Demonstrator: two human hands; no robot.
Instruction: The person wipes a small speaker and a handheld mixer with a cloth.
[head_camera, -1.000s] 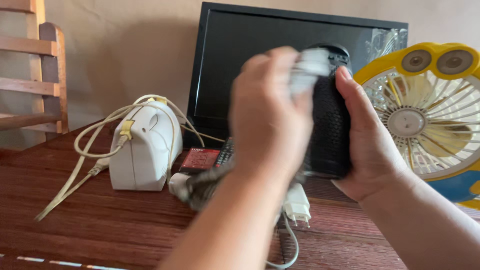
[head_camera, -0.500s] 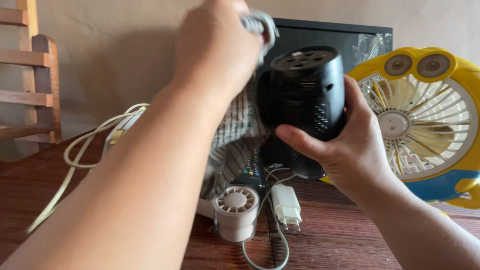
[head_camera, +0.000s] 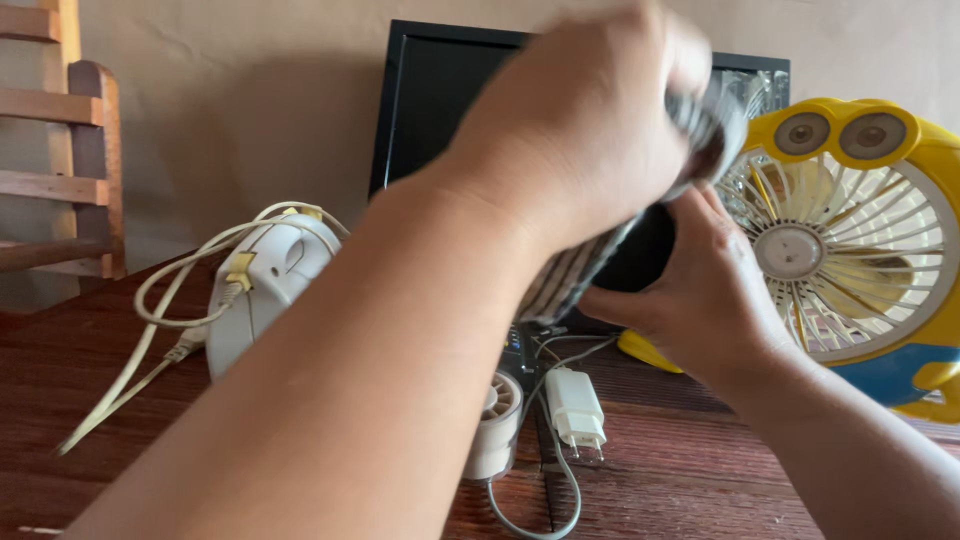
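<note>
- The right hand (head_camera: 710, 300) cups a black speaker (head_camera: 645, 250) from below, above the table (head_camera: 700, 480).
- The left hand (head_camera: 590, 130) presses a striped cloth (head_camera: 570, 275) on top.
- Speaker: probably rigid, light, smooth-sided; best cradled underneath.
- Cloth: soft, limp; bunch it.

The left hand (head_camera: 590, 130) grips a striped cloth (head_camera: 575, 275) and presses it against a black device (head_camera: 640, 255), which the right hand (head_camera: 715, 290) holds from beneath. Below them, on the wooden bench (head_camera: 700, 480), lie a white charger (head_camera: 577, 412) and a small round white part (head_camera: 495, 425). A yellow fan (head_camera: 850, 230) stands to the right, a white appliance (head_camera: 265, 290) wrapped in cord to the left, and a dark monitor (head_camera: 430, 100) behind.
</note>
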